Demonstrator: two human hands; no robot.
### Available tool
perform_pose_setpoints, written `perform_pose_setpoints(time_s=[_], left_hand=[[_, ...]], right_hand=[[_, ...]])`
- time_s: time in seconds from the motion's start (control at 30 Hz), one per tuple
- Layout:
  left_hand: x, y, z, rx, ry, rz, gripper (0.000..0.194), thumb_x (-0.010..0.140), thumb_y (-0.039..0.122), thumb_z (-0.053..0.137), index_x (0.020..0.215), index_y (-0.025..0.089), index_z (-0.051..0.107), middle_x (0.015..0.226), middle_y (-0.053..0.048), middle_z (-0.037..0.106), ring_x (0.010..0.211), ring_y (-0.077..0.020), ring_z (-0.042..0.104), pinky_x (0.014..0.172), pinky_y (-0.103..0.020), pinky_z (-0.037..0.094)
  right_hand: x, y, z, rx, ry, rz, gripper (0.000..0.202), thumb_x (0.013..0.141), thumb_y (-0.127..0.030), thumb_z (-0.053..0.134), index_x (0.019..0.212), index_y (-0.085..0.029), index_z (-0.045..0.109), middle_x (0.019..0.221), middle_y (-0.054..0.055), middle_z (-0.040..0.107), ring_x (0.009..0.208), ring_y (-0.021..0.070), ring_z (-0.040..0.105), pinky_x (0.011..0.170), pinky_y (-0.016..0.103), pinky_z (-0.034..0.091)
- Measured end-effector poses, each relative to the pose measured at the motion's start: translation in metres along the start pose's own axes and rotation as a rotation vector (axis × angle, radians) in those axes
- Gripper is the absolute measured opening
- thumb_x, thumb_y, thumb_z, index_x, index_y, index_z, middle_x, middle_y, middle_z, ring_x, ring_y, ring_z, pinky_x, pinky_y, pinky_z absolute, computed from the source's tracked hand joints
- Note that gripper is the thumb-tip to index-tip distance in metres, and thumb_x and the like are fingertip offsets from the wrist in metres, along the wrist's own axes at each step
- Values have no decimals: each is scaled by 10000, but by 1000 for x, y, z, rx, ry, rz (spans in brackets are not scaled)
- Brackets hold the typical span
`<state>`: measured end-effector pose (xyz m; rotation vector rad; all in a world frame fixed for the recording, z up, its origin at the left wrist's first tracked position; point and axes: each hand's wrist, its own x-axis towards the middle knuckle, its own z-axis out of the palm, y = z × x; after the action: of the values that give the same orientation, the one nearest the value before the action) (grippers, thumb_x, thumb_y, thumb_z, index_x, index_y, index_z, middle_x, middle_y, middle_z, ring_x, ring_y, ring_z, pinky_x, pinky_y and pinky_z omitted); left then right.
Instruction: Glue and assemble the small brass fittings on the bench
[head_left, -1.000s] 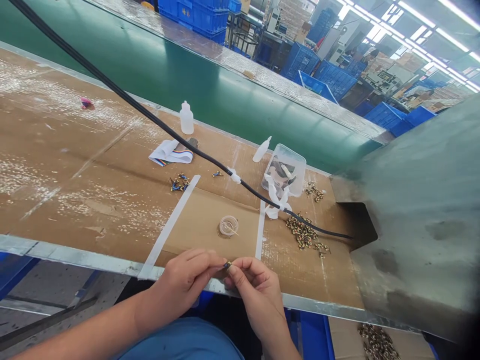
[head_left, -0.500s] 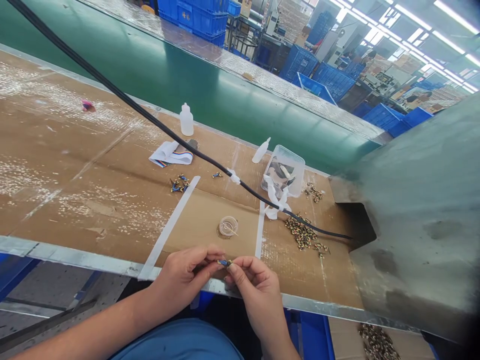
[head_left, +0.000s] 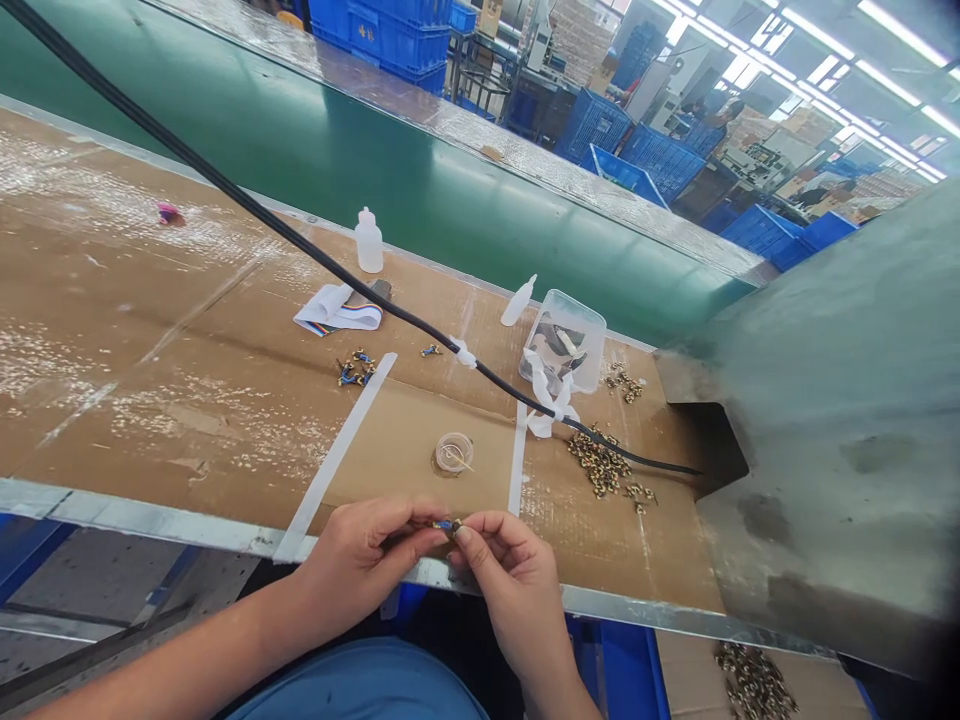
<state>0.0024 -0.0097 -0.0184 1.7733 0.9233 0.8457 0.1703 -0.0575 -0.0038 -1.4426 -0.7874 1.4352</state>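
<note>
A small blue and gold figure-like piece [head_left: 445, 525] is pinched between my two hands at the table's front edge. My left hand [head_left: 375, 535] grips its left end with thumb and fingertips. At its right end, the thumb and forefinger of my right hand [head_left: 506, 560] are closed on it. Just beyond my hands stands a small clear round cup [head_left: 454, 453] with a thin stick in it, on a cardboard sheet [head_left: 397, 430] edged by white tape. Several similar blue and gold pieces [head_left: 356, 368] lie past the sheet's left corner.
A heap of small dark and gold parts [head_left: 598, 462] lies right of the sheet. Behind are a clear plastic box [head_left: 592, 350], two white bottles [head_left: 369, 240] and a folded striped ribbon [head_left: 341, 308]. A black cable [head_left: 300, 235] crosses above the table; a metal panel [head_left: 840, 430] borders the right.
The view has shifted slightly. Both hands stay in nearly the same place, still pinching the small blue and gold piece, which looks turned a little.
</note>
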Motion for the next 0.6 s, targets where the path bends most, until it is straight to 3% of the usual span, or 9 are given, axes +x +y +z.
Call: perform_pose_setpoints(time_s=[0.17, 0.3, 0.6], left_hand=[[1, 0, -2, 6, -18, 15, 167, 883, 155, 548, 982, 209, 671, 825, 5, 739, 720, -127, 704, 669, -192, 561], [3, -1, -2, 4, -34, -48, 134, 872, 165, 557, 930, 191, 675, 802, 0, 735, 700, -131, 695, 643, -196, 556], [7, 5, -8, -177, -131, -182, 145, 878, 208, 554, 923, 180, 689, 848, -24, 739, 777, -152, 695, 723, -234, 564]], right_hand=[[0, 3, 1, -95, 29, -95, 249, 799, -395, 686, 803, -146, 678, 665, 34, 656, 616, 134, 594, 561, 219, 469], [-1, 7, 0, -215, 51, -183, 206, 848, -354, 634, 821, -158, 687, 698, 38, 655, 632, 136, 579, 565, 219, 454], [-3, 6, -1, -263, 33, -230, 169, 876, -321, 600, 836, -179, 682, 751, 39, 671, 687, 155, 609, 606, 238, 468]])
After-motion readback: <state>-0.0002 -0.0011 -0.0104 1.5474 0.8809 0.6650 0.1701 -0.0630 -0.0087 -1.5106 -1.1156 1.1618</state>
